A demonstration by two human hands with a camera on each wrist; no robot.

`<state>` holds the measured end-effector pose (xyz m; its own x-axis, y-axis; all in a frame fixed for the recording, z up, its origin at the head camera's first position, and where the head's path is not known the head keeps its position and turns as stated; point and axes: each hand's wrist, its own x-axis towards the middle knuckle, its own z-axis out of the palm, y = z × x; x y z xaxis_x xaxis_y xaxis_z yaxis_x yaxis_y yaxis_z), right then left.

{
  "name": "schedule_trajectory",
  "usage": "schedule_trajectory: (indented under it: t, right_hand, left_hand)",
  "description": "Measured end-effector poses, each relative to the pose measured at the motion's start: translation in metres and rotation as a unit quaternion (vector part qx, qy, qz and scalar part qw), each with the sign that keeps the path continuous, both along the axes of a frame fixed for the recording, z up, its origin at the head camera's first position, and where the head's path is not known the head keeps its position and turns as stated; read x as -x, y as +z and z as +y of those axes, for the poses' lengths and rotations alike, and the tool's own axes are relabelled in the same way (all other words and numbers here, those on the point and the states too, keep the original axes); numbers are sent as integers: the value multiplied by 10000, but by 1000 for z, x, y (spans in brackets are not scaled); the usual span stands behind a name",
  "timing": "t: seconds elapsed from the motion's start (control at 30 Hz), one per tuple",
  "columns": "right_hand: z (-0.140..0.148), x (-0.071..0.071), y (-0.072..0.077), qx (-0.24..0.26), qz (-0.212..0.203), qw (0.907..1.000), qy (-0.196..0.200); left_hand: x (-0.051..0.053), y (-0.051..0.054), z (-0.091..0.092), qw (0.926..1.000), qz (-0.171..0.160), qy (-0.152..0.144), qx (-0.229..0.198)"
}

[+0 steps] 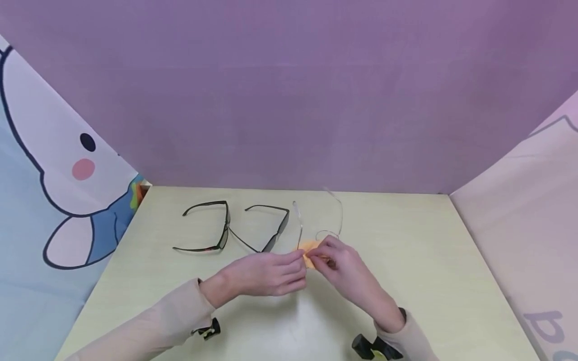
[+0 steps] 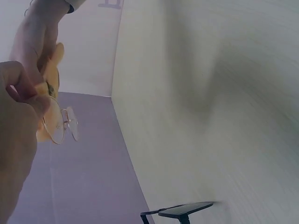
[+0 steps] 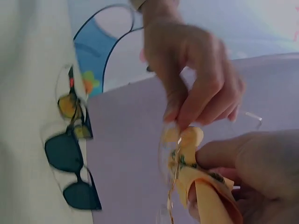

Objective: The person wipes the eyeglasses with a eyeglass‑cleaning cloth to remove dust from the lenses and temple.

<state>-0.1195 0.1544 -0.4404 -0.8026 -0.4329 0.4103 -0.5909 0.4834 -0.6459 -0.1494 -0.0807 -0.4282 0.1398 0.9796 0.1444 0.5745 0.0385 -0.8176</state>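
Observation:
Thin metal-framed eyeglasses (image 2: 72, 123) with clear lenses are held up by my left hand (image 1: 271, 273), whose thumb and finger pinch the frame's edge. My right hand (image 1: 343, 268) grips a yellow-orange cloth (image 3: 196, 179) with a dark green print. The cloth lies folded against one lens, and the two hands nearly meet there. In the head view both temples of the eyeglasses point away, toward the back of the table. Part of the frame is hidden behind the fingers and cloth.
Two black-framed pairs lie on the pale table (image 1: 406, 240), left of the hands: one with yellowish lenses (image 3: 68, 106), the other with dark lenses (image 3: 65, 151). A purple backdrop (image 1: 289, 100) rises behind the table, and printed cloths hang at both sides.

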Motion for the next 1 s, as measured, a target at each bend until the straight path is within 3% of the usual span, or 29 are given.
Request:
schedule_trajectory:
  t: [0.13, 0.37, 0.57, 0.83, 1.0]
  right_hand:
    - [1, -2, 3, 191, -296, 9987, 365]
    - [0, -1, 0, -129, -46, 9997, -213]
    - [1, -7, 1, 29, -136, 9995, 297]
    - [-3, -4, -1, -309, 639, 9973, -175]
    - [0, -5, 2, -418, 159, 9979, 467]
  left_hand:
    - [0, 0, -1, 10000, 30, -66, -2]
    - [-4, 1, 3, 9997, 81, -212, -68]
    - [-7, 3, 4, 9996, 29, -268, -118]
    - [-7, 2, 4, 9995, 114, -281, -47]
    - [-8, -2, 4, 9990, 26, -450, -68]
